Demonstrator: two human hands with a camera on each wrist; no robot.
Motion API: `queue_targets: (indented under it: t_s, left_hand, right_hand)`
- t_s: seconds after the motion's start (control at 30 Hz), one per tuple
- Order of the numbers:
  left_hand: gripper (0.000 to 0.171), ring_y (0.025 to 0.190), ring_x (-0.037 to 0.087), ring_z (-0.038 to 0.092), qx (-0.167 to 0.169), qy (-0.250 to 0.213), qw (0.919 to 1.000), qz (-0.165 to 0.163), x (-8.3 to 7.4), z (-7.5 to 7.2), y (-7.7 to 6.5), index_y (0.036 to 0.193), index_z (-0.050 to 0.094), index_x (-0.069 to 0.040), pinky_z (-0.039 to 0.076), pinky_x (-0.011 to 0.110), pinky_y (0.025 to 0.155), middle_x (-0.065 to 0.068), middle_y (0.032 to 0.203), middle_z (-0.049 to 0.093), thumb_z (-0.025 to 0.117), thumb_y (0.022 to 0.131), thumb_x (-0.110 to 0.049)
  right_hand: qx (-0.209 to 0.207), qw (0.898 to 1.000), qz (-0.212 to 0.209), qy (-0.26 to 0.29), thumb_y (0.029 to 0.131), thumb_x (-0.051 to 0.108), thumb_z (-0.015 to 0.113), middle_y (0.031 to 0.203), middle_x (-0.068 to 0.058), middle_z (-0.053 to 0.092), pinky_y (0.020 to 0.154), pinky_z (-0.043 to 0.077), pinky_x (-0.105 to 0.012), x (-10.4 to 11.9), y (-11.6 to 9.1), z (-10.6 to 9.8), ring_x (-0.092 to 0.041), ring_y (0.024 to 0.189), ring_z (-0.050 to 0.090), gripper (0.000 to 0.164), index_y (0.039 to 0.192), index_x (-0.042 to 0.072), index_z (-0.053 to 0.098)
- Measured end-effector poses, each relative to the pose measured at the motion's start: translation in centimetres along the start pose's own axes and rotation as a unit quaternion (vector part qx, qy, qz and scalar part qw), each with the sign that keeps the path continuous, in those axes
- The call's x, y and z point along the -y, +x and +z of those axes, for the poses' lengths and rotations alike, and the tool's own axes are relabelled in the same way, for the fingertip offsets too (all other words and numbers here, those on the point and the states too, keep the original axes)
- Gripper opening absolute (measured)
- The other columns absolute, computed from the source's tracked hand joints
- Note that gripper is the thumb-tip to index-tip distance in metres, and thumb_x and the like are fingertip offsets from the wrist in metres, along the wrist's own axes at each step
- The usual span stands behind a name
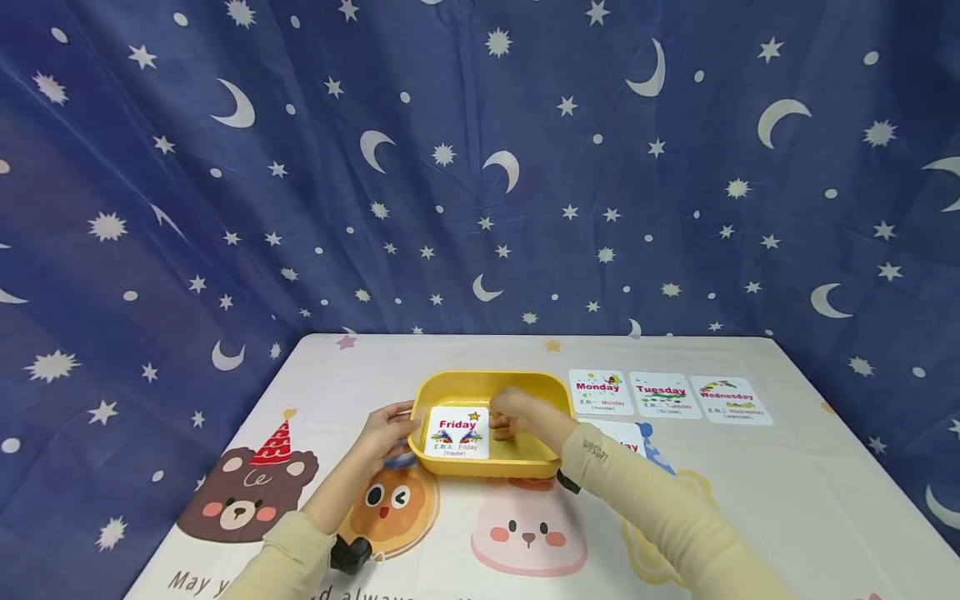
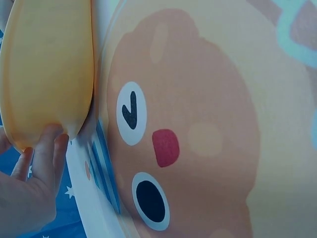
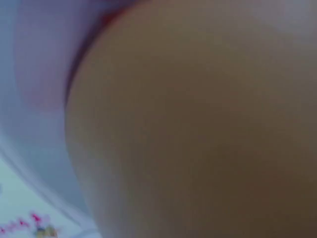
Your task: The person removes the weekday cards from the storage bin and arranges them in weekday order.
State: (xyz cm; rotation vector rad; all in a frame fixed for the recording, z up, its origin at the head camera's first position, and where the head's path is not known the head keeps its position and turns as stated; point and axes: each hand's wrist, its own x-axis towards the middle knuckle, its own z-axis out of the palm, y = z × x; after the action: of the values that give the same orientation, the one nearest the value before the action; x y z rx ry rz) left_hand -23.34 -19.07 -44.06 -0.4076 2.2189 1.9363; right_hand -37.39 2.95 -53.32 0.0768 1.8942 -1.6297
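A yellow tray [image 1: 525, 467] stands on the table with a white Friday flashcard [image 1: 457, 433] at its left side. My left hand [image 1: 387, 432] is at the tray's left end, fingers fairly straight and touching its outer wall, as the left wrist view shows with the hand [image 2: 37, 183] against the tray [image 2: 49, 64]. My right hand [image 1: 513, 412] reaches into the tray, its curled fingers pinching the card's right edge. A blurred tan surface covers most of the right wrist view.
Monday [image 1: 602, 392], Tuesday [image 1: 665, 396] and Wednesday [image 1: 730, 401] cards lie in a row right of the tray. Another card [image 1: 626, 435] lies below them, partly behind my right sleeve [image 1: 652, 492]. A blue moon-and-star curtain [image 1: 465, 167] hangs behind the table with its cartoon-printed cloth [image 1: 528, 533].
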Motion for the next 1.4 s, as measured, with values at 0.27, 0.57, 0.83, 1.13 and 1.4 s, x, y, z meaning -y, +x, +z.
queue_targets:
  t_s: [0.27, 0.57, 0.83, 1.13, 1.4]
  left_hand:
    - [0.046, 0.093, 0.020, 0.064, 0.006, -0.001, 1.0000, -0.006, -0.1, -0.1, 0.1, 0.136, 0.045, -0.001, 0.058, 0.031, 0.074, 0.021, 0.126, 0.053, 0.057, 0.092, -0.008]
    - [0.045, 0.088, 0.015, 0.065, 0.005, 0.003, 1.0000, -0.008, -0.1, -0.1, 0.2, 0.135, 0.046, -0.001, 0.059, 0.029, 0.071, 0.022, 0.127, 0.054, 0.057, 0.092, -0.007]
    - [0.046, 0.089, 0.016, 0.065, 0.009, 0.003, 0.9999, -0.004, -0.2, 0.0, 0.2, 0.136, 0.045, -0.001, 0.059, 0.031, 0.074, 0.022, 0.127, 0.054, 0.057, 0.092, -0.007]
    - [0.046, 0.091, 0.016, 0.065, 0.011, 0.009, 0.9999, -0.001, -0.1, -0.2, 0.0, 0.136, 0.045, -0.001, 0.059, 0.032, 0.075, 0.024, 0.130, 0.052, 0.056, 0.093, -0.007]
    - [0.048, 0.097, 0.020, 0.064, 0.026, -0.004, 0.9997, -0.003, 0.2, -0.2, 0.0, 0.140, 0.041, -0.002, 0.058, 0.032, 0.078, 0.023, 0.131, 0.050, 0.055, 0.094, -0.007]
  right_hand:
    - [-0.049, 0.993, 0.040, 0.095, 0.085, -0.010, 0.046, 0.107, -0.020, 0.049, 0.076, 0.049, -0.051, -2.5, 4.6, 0.2, -0.025, 0.072, 0.044, 0.049, 0.134, -0.004, 0.038]
    - [-0.112, 0.992, -0.024, -0.048, 0.083, -0.001, 0.067, 0.081, -0.015, 0.058, 0.053, 0.051, -0.028, 2.5, -6.8, 3.7, -0.015, 0.053, 0.048, 0.036, 0.114, -0.001, 0.050]
    - [-0.161, 0.979, -0.076, -0.100, 0.072, -0.007, 0.073, 0.083, -0.015, 0.059, 0.051, 0.055, -0.036, 1.9, -5.5, 2.8, -0.021, 0.055, 0.055, 0.030, 0.094, 0.001, 0.054]
    - [-0.178, 0.968, -0.102, -0.146, 0.078, -0.010, 0.061, 0.093, -0.018, 0.057, 0.048, 0.050, -0.026, 4.1, -10.0, 3.5, -0.020, 0.060, 0.056, 0.028, 0.104, -0.005, 0.050]
    - [-0.133, 0.984, -0.104, -0.049, 0.079, -0.016, 0.046, 0.099, -0.023, 0.059, 0.059, 0.055, -0.037, 4.2, -9.9, 3.1, -0.029, 0.072, 0.063, 0.040, 0.117, -0.002, 0.048]
